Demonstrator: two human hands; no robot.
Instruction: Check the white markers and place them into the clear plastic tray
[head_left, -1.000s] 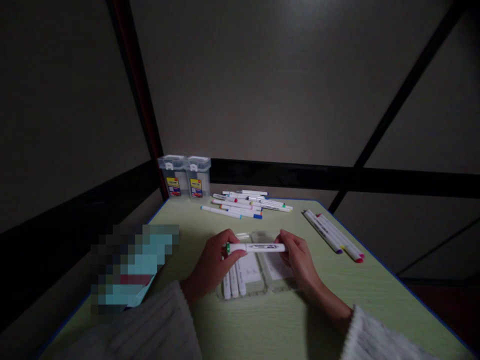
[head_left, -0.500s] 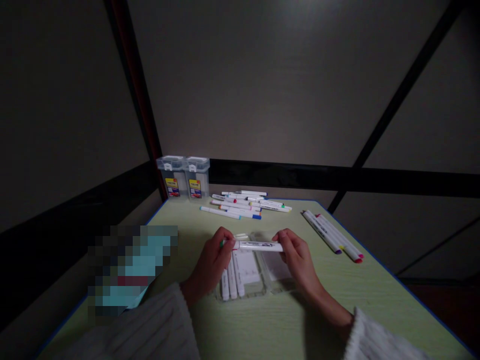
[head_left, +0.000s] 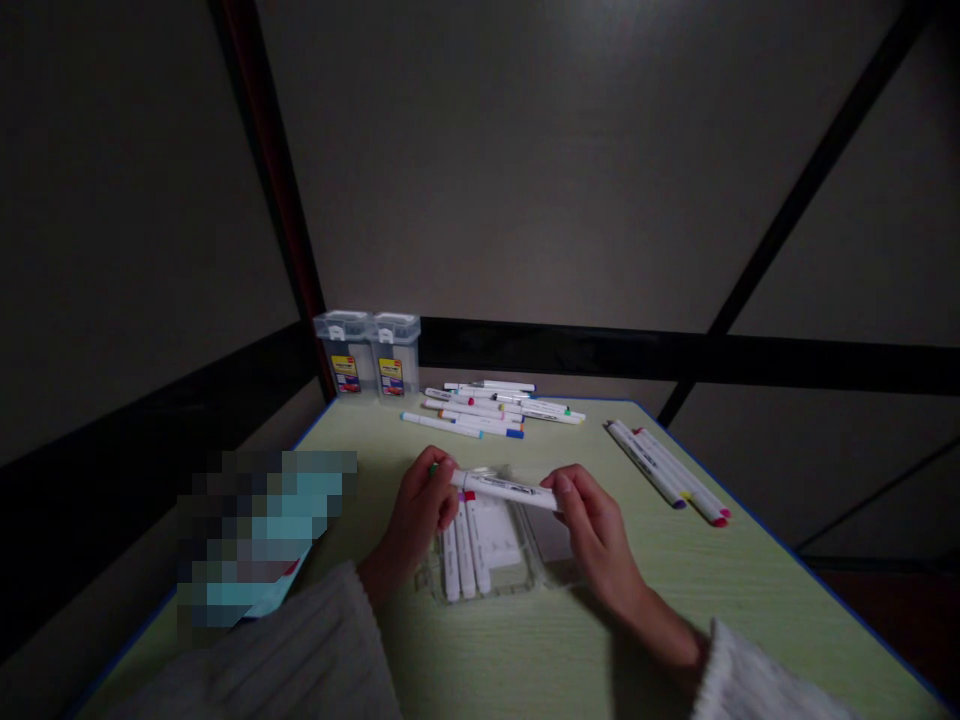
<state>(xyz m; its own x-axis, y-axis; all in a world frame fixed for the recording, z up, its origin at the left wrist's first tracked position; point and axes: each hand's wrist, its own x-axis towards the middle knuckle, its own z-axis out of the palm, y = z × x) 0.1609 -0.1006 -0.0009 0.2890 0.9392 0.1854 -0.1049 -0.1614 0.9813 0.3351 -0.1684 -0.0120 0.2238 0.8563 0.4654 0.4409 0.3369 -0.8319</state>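
Between my two hands a white marker (head_left: 506,488) is held crosswise, its left end a little higher than its right. My left hand (head_left: 424,500) is closed on the left end, where a bit of green shows. The fingers of my right hand (head_left: 592,515) pinch the other end. Below the marker lies an open clear plastic case (head_left: 517,578). Three white markers (head_left: 466,555) lie side by side in its left half, with red and purple showing at their far ends. A white paper insert (head_left: 496,535) is beside them.
Several loose markers (head_left: 480,425) lie in a pile at the back of the green table (head_left: 540,660). Two clear lidded boxes (head_left: 367,360) stand at the back left. More markers (head_left: 667,470) lie at the right. A blurred-out turquoise item (head_left: 277,540) is at the left.
The held marker has tilted, its left end rising and its right end dropping slightly. My left hand has moved a little up and left, uncovering the coloured ends of the markers in the case.
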